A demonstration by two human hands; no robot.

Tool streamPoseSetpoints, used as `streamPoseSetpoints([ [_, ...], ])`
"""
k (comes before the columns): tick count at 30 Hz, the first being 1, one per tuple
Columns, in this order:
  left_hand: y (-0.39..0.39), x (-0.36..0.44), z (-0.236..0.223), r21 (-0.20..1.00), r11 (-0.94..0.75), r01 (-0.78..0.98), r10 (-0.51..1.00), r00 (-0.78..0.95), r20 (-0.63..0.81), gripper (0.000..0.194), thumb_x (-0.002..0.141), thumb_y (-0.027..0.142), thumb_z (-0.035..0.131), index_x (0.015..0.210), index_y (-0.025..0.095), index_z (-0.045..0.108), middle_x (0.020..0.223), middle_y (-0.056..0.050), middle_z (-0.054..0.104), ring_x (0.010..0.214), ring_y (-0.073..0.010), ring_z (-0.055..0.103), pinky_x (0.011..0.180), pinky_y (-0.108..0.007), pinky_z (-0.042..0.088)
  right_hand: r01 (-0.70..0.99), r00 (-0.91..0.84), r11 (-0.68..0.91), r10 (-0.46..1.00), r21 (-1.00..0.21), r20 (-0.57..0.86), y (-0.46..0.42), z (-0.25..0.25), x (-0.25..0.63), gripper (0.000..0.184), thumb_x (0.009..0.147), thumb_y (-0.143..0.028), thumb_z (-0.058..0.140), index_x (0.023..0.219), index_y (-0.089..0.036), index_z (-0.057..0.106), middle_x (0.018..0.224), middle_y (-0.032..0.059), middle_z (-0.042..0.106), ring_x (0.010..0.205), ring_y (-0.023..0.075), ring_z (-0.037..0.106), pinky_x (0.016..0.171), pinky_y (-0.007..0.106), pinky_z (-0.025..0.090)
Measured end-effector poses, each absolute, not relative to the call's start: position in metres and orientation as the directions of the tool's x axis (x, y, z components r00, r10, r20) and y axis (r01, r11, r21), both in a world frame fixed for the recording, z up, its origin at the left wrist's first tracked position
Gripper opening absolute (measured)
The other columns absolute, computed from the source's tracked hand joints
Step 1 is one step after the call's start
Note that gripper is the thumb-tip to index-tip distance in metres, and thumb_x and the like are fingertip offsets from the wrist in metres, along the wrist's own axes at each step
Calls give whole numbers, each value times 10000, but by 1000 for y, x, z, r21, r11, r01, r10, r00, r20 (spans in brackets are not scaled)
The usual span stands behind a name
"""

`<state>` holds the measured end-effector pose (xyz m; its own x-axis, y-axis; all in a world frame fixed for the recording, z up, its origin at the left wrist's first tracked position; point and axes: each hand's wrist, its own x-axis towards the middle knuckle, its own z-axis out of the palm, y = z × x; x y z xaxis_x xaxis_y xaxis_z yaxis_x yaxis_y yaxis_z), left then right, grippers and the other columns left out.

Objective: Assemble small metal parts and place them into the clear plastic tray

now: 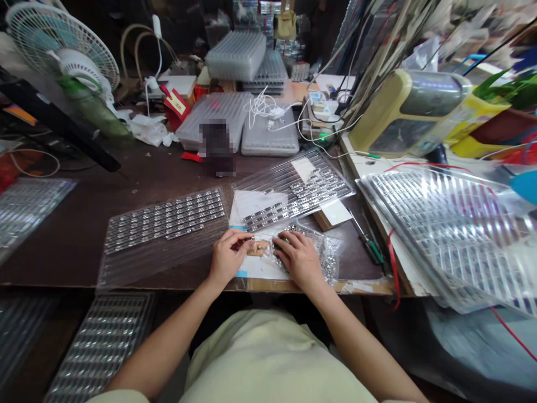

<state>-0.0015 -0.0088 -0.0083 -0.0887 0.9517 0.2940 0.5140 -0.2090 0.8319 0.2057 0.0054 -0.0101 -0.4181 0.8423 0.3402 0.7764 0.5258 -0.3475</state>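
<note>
My left hand [229, 254] sits at the middle of the dark bench, its thumb and fingertips pinched on a small metal part [250, 240] that is hard to make out. My right hand [297, 258] rests its fingertips on a clear plastic bag of small metal parts [325, 252]. Between the hands lies a small tan pad [258, 248] on a white paper sheet [255, 204]. A clear tray with rows of metal parts [163, 224] lies left of my hands, and another [297, 187] lies beyond them.
A large clear tray of parts [444, 235] leans at the right, near a green-handled screwdriver [369, 246]. Stacked plastic trays [235, 56] and white cables [264, 106] stand at the back. A fan [69, 50] stands far left. More trays lie below the bench's front edge [293, 286].
</note>
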Motion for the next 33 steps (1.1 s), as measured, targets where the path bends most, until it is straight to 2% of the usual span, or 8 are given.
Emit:
streamPoseSetpoints([
  [3,-8,-2,-9,836,-195,513,956,-93,280,144,828,283,616,876,191,715,892,-54,666,795,-150,631,621,-224,503,757,-452,543,837,-364,308,5,-12,209,166,910,-291,541,982,-242,682,1049,62,652,974,217,531,811,357,431],
  [8,-4,-1,-4,833,-199,516,959,-75,275,142,831,276,612,881,190,714,894,-51,670,780,-147,632,615,-223,499,754,-439,536,841,-380,315,6,-12,203,195,933,-261,488,878,-202,666,932,78,642,842,194,529,748,327,439],
  [11,-2,6,0,791,-257,555,952,6,305,135,831,280,624,885,199,717,877,-47,664,766,-145,623,653,-241,499,737,-411,537,838,-410,360,6,-13,203,191,937,-261,481,866,-195,645,918,77,640,840,193,532,751,327,434],
  [15,-4,17,-1,697,-354,624,929,151,337,141,830,293,639,925,227,719,864,-37,655,820,-154,611,752,-276,491,692,-313,506,853,-514,418,4,-16,206,165,930,-278,505,846,-197,622,873,57,642,822,184,538,748,318,429],
  [18,-6,21,-5,651,-381,656,918,187,349,137,831,282,640,933,236,718,858,-33,655,830,-155,603,760,-280,482,680,-262,476,869,-558,420,3,-17,208,146,926,-267,509,845,-197,609,802,43,634,777,179,535,721,312,428],
  [33,-5,23,-12,673,-340,657,939,200,279,90,812,241,660,874,228,725,840,-24,662,825,-161,601,773,-291,475,582,-238,478,874,-658,424,3,-14,210,113,899,-245,555,882,-222,664,883,36,677,858,176,594,790,310,456],
])
